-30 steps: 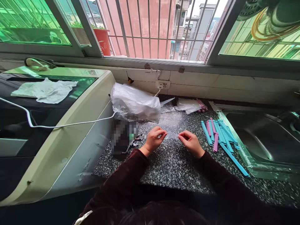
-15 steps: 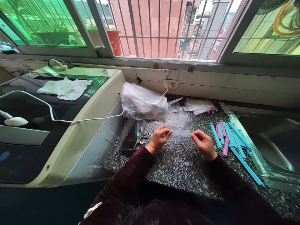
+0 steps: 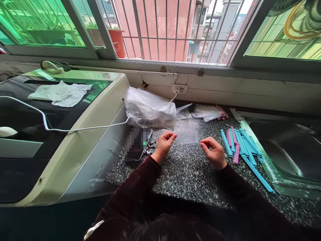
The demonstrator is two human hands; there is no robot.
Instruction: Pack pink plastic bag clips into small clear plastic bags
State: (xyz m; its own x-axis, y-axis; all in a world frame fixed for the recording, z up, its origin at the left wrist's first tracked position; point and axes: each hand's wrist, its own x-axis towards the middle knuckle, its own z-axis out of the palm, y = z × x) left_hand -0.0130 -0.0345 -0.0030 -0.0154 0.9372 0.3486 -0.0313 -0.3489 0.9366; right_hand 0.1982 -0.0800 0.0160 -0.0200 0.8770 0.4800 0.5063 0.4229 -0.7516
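Observation:
A small clear plastic bag (image 3: pixel 187 137) is stretched flat between my two hands, just over the speckled counter. My left hand (image 3: pixel 164 145) pinches its left edge between thumb and fingertips. At the bag's lower right corner, the thumb and forefinger of my right hand (image 3: pixel 213 152) are pressed together; the exact contact there is hard to see. Beyond my left hand lies a big crumpled clear plastic bag (image 3: pixel 150 107). Several blue and pink bag sealing clips (image 3: pixel 245 144) are heaped to the right of my right hand.
Left of my left hand lies a phone (image 3: pixel 136 144), partly blurred out. A large appliance (image 3: pixel 100 134) with a white cable (image 3: pixel 82 130) fills the left side. Flat clear bags with pink clips (image 3: pixel 208 112) lie at the back, and a steel sink (image 3: pixel 288 144) is at the right.
The small bag now faces me more fully, its sheet spread taller between my hands. Both hands appear slightly further left, as does the whole scene, since the camera has turned.

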